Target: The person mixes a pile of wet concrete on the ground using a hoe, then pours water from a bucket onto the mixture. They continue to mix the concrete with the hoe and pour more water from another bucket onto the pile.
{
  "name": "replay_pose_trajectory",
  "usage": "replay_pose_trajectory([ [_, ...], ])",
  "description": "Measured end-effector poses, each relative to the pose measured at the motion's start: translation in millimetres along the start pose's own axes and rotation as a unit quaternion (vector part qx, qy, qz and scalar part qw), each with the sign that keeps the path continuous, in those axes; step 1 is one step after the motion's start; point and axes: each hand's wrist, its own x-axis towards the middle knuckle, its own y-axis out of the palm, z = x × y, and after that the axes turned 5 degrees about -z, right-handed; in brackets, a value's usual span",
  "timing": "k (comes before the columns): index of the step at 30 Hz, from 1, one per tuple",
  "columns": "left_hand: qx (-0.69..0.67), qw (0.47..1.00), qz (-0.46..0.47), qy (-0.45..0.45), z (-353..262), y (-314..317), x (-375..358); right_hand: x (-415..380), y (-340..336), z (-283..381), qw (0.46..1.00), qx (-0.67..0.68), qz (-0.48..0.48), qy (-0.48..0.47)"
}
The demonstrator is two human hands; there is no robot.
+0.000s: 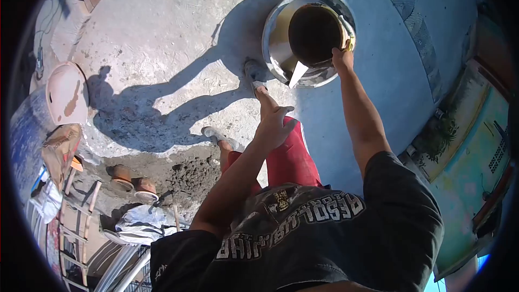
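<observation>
Nearest is the left hand (277,126), in front of the red shorts (294,157); its fingers are loosely spread and seem to hold nothing. Farther out, the right hand (344,60) has its fingers bent round the edge of a bucket (300,26), near a pale handle (345,24). The bucket is over or inside a wide round basin (265,43) (I cannot tell if it touches the bottom). Its inside is dark, so the content is not clear. I judge the bucket stiff, light if empty but heavy and tilting if full, perhaps slippery when wet. The handle, with the other hand under the base, should be the safer hold
</observation>
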Motion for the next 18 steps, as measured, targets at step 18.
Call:
replay_pose_trajectory([
  [18,-0.135,0.885,-0.212,-0.392,108.2,-68.5,-165.9,65.6,111.9,16.5,0.989,-0.060,0.043,-0.131],
])
